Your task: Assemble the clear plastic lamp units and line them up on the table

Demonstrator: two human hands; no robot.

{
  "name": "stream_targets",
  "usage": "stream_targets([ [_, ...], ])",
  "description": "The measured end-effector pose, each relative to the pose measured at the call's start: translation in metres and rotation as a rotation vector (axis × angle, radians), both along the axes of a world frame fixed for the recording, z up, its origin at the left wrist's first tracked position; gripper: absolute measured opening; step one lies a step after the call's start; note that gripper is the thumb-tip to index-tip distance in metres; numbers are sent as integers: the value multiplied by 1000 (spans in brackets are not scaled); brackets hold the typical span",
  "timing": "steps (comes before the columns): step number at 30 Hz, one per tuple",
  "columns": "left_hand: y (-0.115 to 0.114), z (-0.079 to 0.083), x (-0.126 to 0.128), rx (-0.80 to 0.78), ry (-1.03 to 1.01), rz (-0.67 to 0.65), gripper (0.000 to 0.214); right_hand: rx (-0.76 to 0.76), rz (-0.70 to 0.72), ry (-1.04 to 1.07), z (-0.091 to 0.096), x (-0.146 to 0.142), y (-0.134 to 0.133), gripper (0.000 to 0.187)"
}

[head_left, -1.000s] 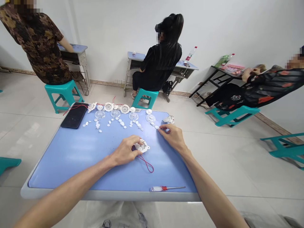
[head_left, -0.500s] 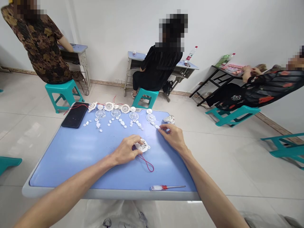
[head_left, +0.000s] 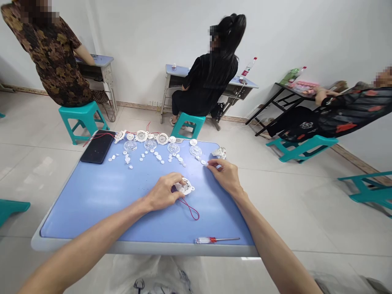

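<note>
My left hand point(head_left: 167, 191) is closed on the edge of a white round plastic housing point(head_left: 185, 187), which rests on the blue desk point(head_left: 122, 220). A red cord loop point(head_left: 193, 213) trails from it towards me. My right hand point(head_left: 225, 173) has thumb and forefinger pinched together at the right side of the desk. Its fingertips are just beside a small white plastic disc point(head_left: 203, 162); whether they grip a tiny part is too small to tell. Behind that disc lie a clear plastic cover point(head_left: 195, 151) and a white plastic wheel point(head_left: 193, 142).
More white housings point(head_left: 162, 139), clear covers point(head_left: 173, 148) and several small white parts line the far edge. A black phone point(head_left: 98, 148) lies at far left, a screwdriver point(head_left: 211, 240) at the near edge, crumpled clear plastic point(head_left: 219, 153) at far right. People sit at other desks.
My right fingertips have shifted slightly right, away from the small white disc. My left hand keeps its hold on the housing. The whole view has shifted a little.
</note>
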State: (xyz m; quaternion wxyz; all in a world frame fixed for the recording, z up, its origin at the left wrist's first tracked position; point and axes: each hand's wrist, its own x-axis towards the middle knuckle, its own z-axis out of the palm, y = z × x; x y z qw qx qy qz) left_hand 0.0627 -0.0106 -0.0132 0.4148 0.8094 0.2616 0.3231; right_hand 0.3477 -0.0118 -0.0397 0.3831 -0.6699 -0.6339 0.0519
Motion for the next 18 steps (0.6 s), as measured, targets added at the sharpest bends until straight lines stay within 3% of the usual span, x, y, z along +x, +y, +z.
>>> stream_targets([
  [18,0,0,-1,22,11,-9,23,8,-1,-2,0,-1,-2,20],
])
